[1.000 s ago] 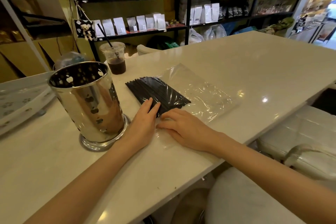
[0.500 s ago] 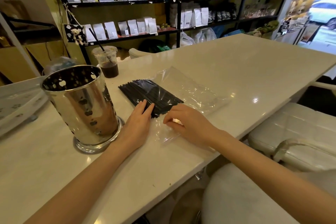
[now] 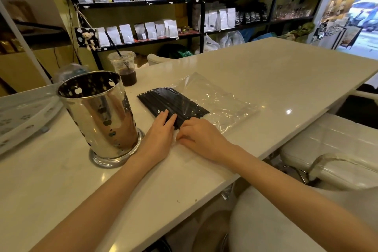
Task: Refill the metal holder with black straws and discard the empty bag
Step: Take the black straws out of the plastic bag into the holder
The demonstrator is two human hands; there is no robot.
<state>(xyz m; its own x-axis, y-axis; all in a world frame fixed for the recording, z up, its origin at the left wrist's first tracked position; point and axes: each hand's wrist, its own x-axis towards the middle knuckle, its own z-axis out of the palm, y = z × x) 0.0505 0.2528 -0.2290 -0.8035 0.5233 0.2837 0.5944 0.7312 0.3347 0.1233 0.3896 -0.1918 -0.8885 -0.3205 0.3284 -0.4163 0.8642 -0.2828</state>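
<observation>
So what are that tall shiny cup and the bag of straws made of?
The holder looks like polished metal: mirror reflections, punched holes. The bag seems thin clear plastic: see-through, crinkled, glinting. The straws look like matte black plastic, though paper can't be ruled out.

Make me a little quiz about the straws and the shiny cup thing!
1. True or false: the straws are already standing in the holder.
2. Which hand lies flat on the straws' near ends? A) left hand B) right hand
3. Fill in: the straws lie inside a clear plastic ____.

Key:
1. False; they lie on the counter, and no straws show in the holder.
2. A; the right hand rests on the bag's near edge beside them.
3. bag
</observation>
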